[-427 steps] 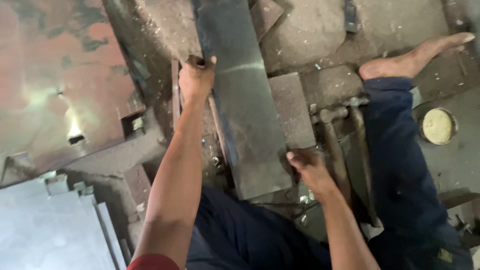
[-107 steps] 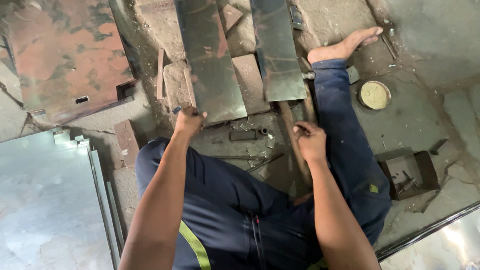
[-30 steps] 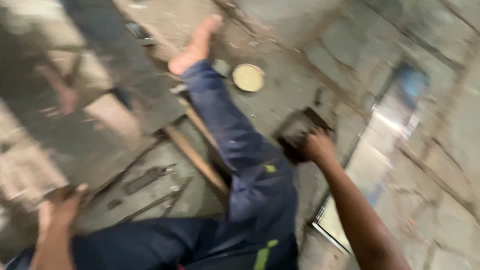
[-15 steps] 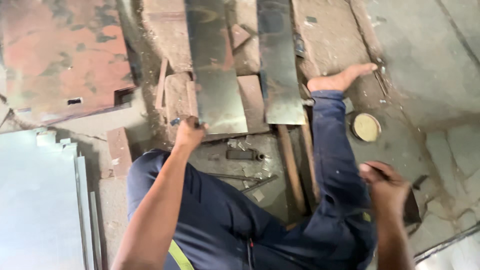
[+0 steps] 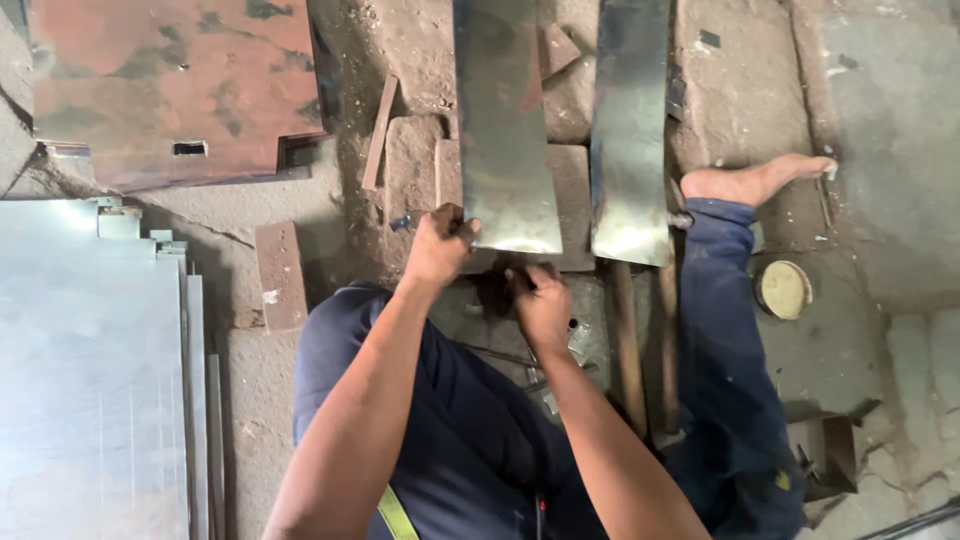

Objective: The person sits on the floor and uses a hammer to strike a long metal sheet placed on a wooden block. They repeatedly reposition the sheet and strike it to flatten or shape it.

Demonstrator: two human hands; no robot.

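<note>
At centre frame the near end of the left strip (image 5: 505,120) is gripped by the left hand (image 5: 438,245), the right hand (image 5: 542,305) is curled just below, fingers' hold unclear, and the right strip (image 5: 630,120) lies untouched.

The metal strip (image 5: 505,120) under my hands was a long, narrow sheet of dull grey steel with a faint reddish sheen. It lay flat on the stone floor, running straight away from me, its squared near end bright. Just beside it, on my right, lay a second metal strip (image 5: 630,130), much the same, parallel and slightly apart.
</note>
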